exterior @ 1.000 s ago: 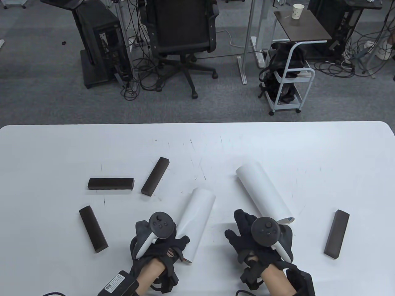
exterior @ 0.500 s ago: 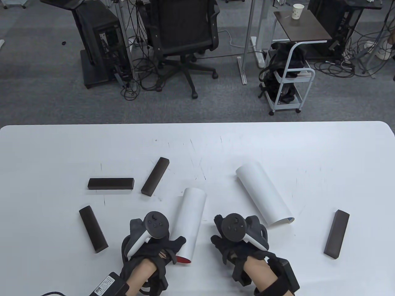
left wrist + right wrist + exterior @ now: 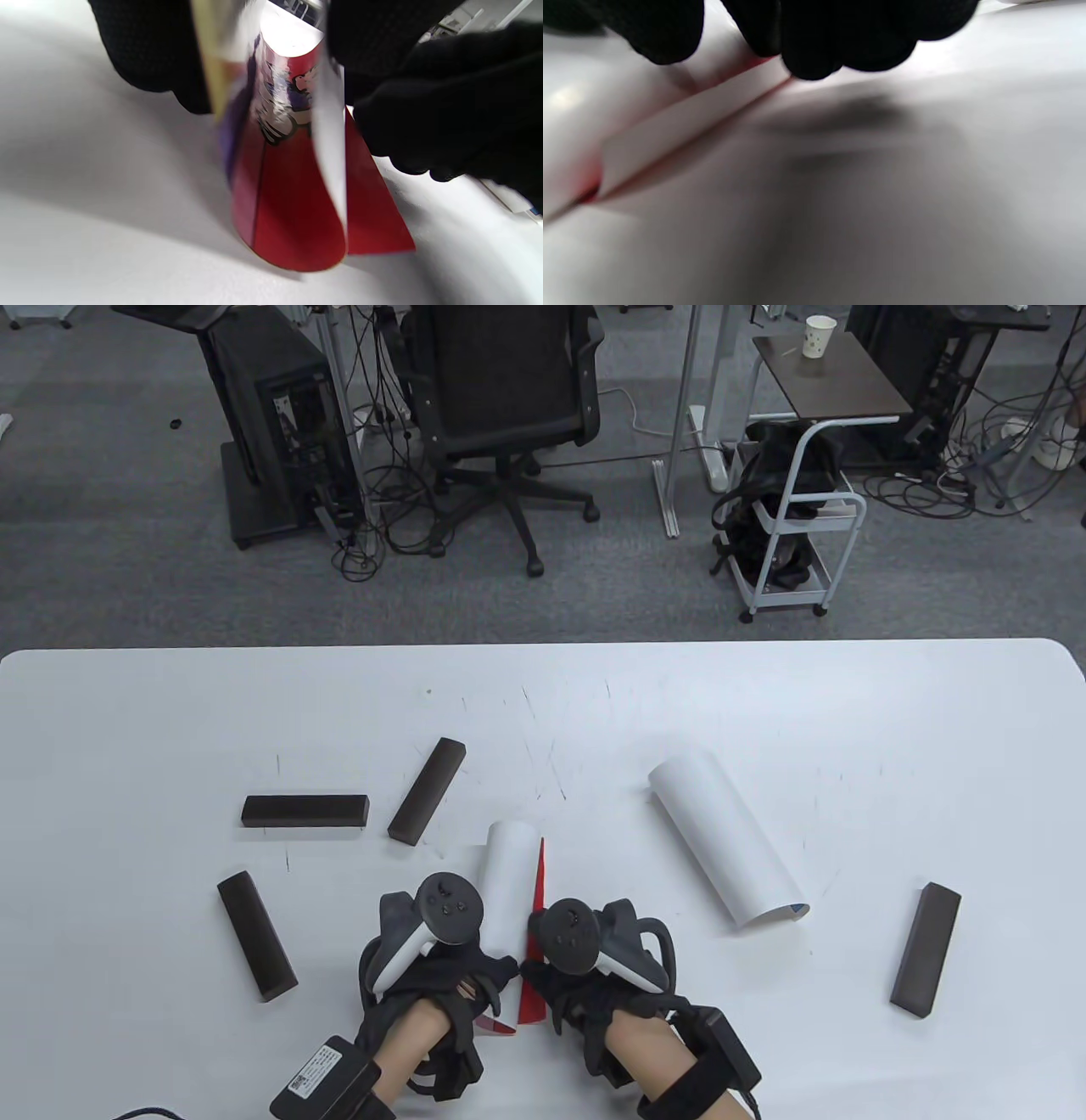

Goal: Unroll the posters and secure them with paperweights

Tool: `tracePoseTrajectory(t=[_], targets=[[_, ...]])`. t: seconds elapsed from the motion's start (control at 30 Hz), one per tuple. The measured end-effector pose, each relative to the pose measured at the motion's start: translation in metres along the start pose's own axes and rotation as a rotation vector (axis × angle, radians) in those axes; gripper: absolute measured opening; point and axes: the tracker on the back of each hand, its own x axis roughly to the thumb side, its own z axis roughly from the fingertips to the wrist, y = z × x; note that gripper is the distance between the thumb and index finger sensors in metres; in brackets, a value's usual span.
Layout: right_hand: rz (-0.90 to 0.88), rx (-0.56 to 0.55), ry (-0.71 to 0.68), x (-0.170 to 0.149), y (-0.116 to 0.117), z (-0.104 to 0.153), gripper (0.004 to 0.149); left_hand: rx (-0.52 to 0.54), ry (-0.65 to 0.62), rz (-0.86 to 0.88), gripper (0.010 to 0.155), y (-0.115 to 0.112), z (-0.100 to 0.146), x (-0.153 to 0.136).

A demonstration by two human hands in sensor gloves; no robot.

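Poster (image 3: 507, 882): lay near the bench's (image 3: 848, 712) front edge, between my hands.
Left hand (image 3: 441, 959): I gripped the roll's near end.
Right hand (image 3: 585, 963): my fingers pinched the loose red-faced edge, peeled slightly off the roll.

Near poster (image 3: 507, 891): we see white outside; red inside, with a purple and white figure in black outline
Far poster (image 3: 726, 841): white; a blue trace at its open end
Weights (image 3: 305, 810): we count five, all dark brown
Gloves (image 3: 441, 984): black
Trackers (image 3: 450, 909): dark grey heads; white handles
Table (image 3: 848, 712): white; faint dark scratches
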Motion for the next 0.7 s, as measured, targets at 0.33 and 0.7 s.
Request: tracePoseTrajectory(t=[0.33, 0.7], targets=[[0.154, 0.258, 0.101, -0.012, 0.013, -0.008, 0.072, 0.156, -0.299, -0.477, 0.083, -0.020, 0.024, 0.033], [0.190, 0.294, 0.106, -0.034, 0.006, -0.001, 0.070, 0.194, -0.352, -0.912, 0.070, -0.044, 0.020, 0.049]])
